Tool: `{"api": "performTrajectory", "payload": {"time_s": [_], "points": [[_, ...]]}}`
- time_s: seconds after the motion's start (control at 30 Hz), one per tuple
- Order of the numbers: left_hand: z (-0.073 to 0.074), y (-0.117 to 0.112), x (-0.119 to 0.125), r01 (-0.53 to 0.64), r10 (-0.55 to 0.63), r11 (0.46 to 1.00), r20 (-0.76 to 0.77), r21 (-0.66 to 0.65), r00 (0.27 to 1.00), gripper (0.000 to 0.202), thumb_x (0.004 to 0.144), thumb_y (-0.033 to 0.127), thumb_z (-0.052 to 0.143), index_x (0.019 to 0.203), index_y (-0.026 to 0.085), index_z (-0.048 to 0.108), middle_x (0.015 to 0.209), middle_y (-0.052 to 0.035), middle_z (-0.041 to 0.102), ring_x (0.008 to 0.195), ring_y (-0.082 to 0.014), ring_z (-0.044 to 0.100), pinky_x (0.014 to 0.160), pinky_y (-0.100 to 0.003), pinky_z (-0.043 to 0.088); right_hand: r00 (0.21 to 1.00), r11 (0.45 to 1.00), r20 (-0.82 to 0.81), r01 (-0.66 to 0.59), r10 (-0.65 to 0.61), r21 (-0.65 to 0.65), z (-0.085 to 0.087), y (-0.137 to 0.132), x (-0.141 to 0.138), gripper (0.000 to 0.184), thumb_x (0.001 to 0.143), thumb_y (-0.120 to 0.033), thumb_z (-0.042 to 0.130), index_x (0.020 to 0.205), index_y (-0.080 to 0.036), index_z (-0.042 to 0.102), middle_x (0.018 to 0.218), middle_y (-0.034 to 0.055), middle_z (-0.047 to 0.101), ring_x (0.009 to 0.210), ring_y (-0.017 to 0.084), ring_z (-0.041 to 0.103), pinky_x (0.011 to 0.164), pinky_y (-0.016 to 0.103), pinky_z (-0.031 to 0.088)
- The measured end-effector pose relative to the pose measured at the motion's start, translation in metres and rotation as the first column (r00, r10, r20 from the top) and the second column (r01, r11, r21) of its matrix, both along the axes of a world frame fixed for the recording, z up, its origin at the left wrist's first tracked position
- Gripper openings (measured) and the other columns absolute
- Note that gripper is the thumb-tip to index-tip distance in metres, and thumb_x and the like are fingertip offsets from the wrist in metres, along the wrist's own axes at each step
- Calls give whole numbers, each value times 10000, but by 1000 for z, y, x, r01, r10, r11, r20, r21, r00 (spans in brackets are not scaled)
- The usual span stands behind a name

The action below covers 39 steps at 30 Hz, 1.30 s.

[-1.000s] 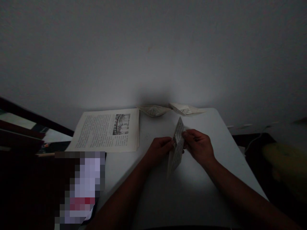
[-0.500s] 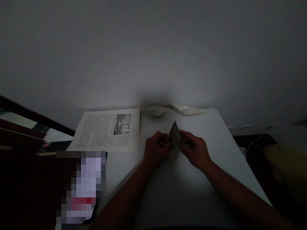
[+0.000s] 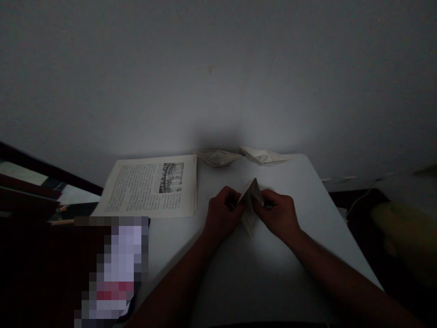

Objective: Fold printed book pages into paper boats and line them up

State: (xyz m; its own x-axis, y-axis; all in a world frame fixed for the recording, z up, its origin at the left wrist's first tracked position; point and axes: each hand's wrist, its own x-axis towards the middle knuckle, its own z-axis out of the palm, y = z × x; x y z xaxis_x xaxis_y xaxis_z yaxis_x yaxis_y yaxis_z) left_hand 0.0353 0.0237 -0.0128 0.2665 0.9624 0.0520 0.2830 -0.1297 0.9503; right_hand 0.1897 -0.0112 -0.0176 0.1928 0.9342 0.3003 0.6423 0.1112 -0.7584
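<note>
Between my hands, above the white table (image 3: pixel 287 177), is a folded piece of printed paper (image 3: pixel 251 200), with one point up and another hanging down. My left hand (image 3: pixel 223 212) pinches its left side, thumb and fingers closed. On the other side my right hand (image 3: pixel 278 212) grips the right edge, its thumb pressed near the opening fold. Beyond them, against the wall, sit two folded paper boats, a left boat (image 3: pixel 217 158) and a right boat (image 3: pixel 262 156). The inner folds of the held paper are partly hidden by my fingers.
A stack of printed pages (image 3: pixel 143 187) with a picture lies at the table's left. In front of it is a phone (image 3: pixel 123 255) with a blurred-out screen. A wall (image 3: pixel 218 91) rises behind the table. At the right, a yellowish object (image 3: pixel 406 241) sits low beside the table.
The folded paper has turned and spread somewhat, showing more of its inside and lower point. My right hand's fingers have curled in closer around its edge.
</note>
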Motion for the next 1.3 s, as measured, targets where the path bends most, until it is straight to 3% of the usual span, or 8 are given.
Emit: {"api": "performTrajectory", "payload": {"time_s": [0.17, 0.37, 0.5, 0.7, 0.83, 1.0, 1.1, 1.3], "points": [[-1, 5, -3, 87, -49, 983, 221, -165, 974, 244, 688, 299, 694, 723, 161, 496, 596, 64, 476, 513, -64, 431, 494, -191, 339, 966, 996, -259, -35, 14, -77, -6, 3, 2, 87, 707, -243, 655, 659, -171, 651, 525, -23, 574, 454, 103, 480, 446, 221, 381], [-5, 9, -4, 362, -37, 866, 676, -346, 736, 407, 664, 438, 713, 827, 180, 443, 810, 1, 643, 345, -27, 420, 318, -170, 263, 750, 969, -658, -207, 67, -137, -7, 6, 3, 98, 644, -204, 676, 740, -184, 682, 637, -3, 675, 603, 170, 626, 600, 306, 514], [-8, 9, -4, 473, -118, 834, 746, -284, 655, 418, 711, 488, 667, 904, 174, 469, 923, -59, 682, 340, -26, 448, 304, -162, 257, 675, 953, -734, -268, 79, -143, -9, 7, 6, 154, 649, -206, 661, 794, -176, 702, 672, 20, 706, 664, 200, 666, 629, 327, 532], [-9, 6, -2, 533, -214, 815, 739, -225, 639, 478, 710, 475, 672, 1038, 200, 458, 952, -57, 680, 327, -29, 463, 297, -156, 242, 651, 936, -751, -322, 110, -142, -8, 7, 5, 139, 671, -238, 676, 797, -179, 670, 694, 19, 701, 671, 195, 657, 642, 328, 534], [-4, 6, -3, 477, -127, 840, 761, -259, 636, 513, 719, 502, 644, 1089, 207, 445, 894, -31, 680, 327, -40, 461, 300, -168, 257, 717, 955, -684, -278, 134, -105, -5, 6, 0, 140, 693, -220, 652, 826, -188, 620, 706, 5, 661, 662, 162, 624, 616, 290, 514], [2, 11, -10, 368, -14, 878, 750, -307, 661, 506, 770, 491, 591, 1155, 209, 425, 809, -4, 674, 328, -46, 440, 315, -182, 265, 936, 993, -351, 16, 27, 120, 2, 0, 1, 259, 740, -243, 686, 978, -210, 586, 780, 16, 617, 657, 137, 569, 647, 297, 504], [0, 14, -11, 340, 5, 885, 736, -318, 677, 500, 779, 501, 579, 1152, 204, 428, 771, 9, 666, 324, -45, 427, 315, -183, 259, 996, 962, -5, -90, 94, 256, 9, -3, 6, 274, 736, -263, 712, 994, -212, 637, 884, 61, 628, 736, 173, 583, 700, 346, 517], [-9, 13, -9, 333, -65, 894, 650, -299, 757, 455, 782, 405, 628, 1148, 185, 470, 667, 39, 617, 314, -15, 321, 332, -158, 229, 943, 906, 146, -328, 298, 266, 8, -3, 10, 259, 810, -220, 648, 1069, -202, 653, 888, 84, 687, 753, 185, 649, 681, 326, 558]]}}
